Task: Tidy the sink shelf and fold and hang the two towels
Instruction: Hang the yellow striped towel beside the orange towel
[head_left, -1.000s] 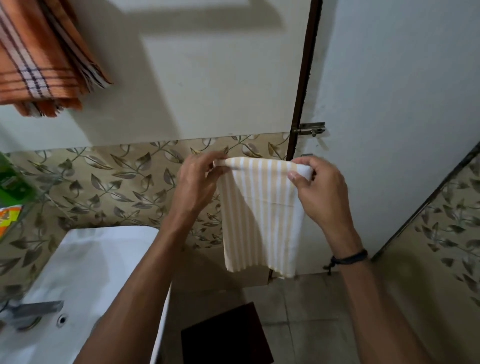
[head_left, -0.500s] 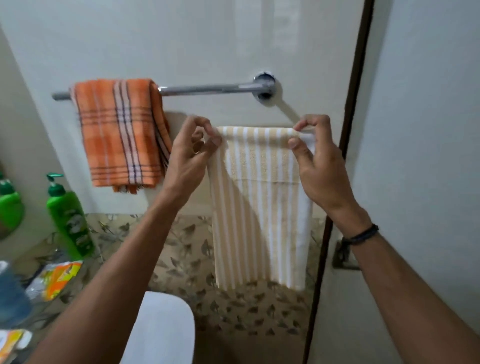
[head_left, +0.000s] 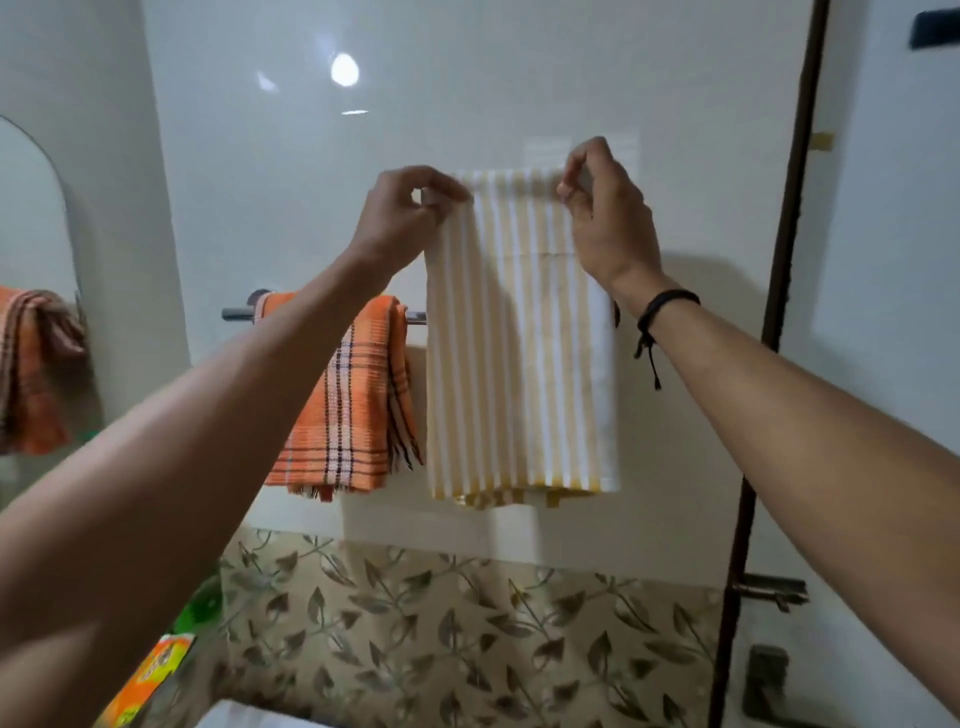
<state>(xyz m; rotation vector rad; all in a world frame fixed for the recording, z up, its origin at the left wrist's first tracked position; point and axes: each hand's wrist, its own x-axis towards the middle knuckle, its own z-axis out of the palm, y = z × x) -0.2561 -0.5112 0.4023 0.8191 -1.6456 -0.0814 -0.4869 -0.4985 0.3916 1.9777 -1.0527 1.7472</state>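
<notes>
Yellow-striped towel (head_left: 519, 364) hangs, corners pinched by fingers (head_left: 448, 190) of left hand (head_left: 405, 221) and right hand (head_left: 609, 228).

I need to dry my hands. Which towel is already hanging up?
Find the metal rail on the white wall. The orange plaid towel hangs over it. Its orange checks set it apart from the cream striped towel held up beside it.
</notes>
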